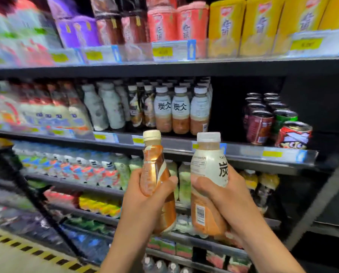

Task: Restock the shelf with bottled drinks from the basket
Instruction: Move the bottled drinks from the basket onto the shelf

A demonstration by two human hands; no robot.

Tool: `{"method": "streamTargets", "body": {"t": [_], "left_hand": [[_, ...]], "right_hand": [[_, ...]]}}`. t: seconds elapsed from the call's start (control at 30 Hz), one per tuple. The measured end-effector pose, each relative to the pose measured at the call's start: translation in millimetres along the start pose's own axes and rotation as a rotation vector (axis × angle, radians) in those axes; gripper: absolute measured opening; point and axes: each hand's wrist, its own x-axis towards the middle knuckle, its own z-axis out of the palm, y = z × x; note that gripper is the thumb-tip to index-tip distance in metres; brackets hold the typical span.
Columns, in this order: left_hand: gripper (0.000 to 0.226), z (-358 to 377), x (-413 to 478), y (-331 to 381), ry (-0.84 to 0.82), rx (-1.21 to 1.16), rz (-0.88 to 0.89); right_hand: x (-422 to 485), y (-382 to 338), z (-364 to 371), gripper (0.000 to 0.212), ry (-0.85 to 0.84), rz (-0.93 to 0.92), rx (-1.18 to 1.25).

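My left hand [145, 201] grips an orange-and-white bottle [155, 164] with a cream cap, held upright in front of the shelves. My right hand [224, 198] holds a white-topped bottle [208, 166] with orange liquid, black characters and a white cap. Both bottles are raised just below the edge of the middle shelf [243, 152]. On that shelf stands a row of matching white-and-orange bottles [181, 113]. To the right of that row the shelf has a dark gap [227, 111]. The basket is not in view.
Cans [271, 119] stand right of the gap on the same shelf. Yellow, red and purple packs [224, 26] fill the top shelf. Water bottles and other drinks [85, 168] line the lower shelves. A yellow-and-black striped floor strip [26, 247] runs at bottom left.
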Motion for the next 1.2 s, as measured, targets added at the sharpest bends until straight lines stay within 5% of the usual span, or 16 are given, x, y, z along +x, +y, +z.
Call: {"method": "streamTargets", "body": {"t": [0.23, 0.37, 0.57, 0.7, 0.83, 1.2], "left_hand": [[0.019, -58.1, 71.3, 5.6, -0.087, -0.022, -0.031], [0.034, -62.5, 120.4, 12.4, -0.096, -0.047, 0.006], [0.018, -53.5, 184.3, 25.9, -0.103, 0.006, 0.049], [0.029, -52.0, 217.4, 29.5, -0.108, 0.023, 0.055], [0.023, -51.3, 247.9, 32.1, -0.165, 0.02, 0.073], [0.027, -51.2, 308.3, 10.2, -0.2, 0.307, 0.037]], "right_hand": [[45.9, -16.7, 71.2, 0.032, 0.054, -0.035, -0.101], [86.4, -24.1, 93.1, 0.056, 0.103, -0.074, -0.166], [146.5, -34.5, 107.1, 0.033, 0.162, -0.144, -0.246], [175.7, -37.5, 117.7, 0.032, 0.173, -0.126, -0.217], [201.4, -43.6, 130.0, 0.055, 0.248, -0.065, -0.197], [231.8, -25.6, 150.4, 0.046, 0.423, 0.016, -0.436]]}}
